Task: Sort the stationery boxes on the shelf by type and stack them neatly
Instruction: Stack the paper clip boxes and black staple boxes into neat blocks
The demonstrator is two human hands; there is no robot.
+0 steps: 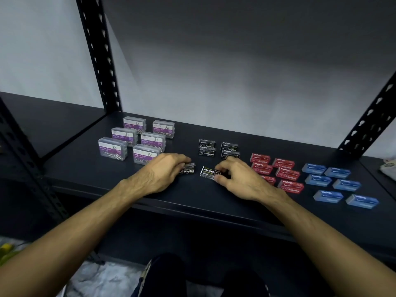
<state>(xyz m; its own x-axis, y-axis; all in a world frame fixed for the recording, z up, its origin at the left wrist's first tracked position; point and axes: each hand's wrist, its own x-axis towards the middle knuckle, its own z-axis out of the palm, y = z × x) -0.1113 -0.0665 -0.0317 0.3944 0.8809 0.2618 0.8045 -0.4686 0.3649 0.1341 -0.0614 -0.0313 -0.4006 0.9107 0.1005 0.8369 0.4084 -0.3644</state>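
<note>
A: Entry, hands. Your left hand (pixel 162 171) grips a small black cardboard staples box (pixel 187 169) on the dark metal shelf (pixel 85 168); fingers curl over its left end.

B: And your right hand (pixel 237 179)?

A: It pinches a second black staples box (pixel 209 173), label upside down, just beside the first.

B: Other groups?

A: Clear plastic paper clip boxes with purple labels (pixel 137 140) stand rear left. Four stacked black staples boxes (pixel 218 149) sit behind your hands. Red staples boxes (pixel 278 171), then blue staples boxes (pixel 338 185), lie to the right.
</note>
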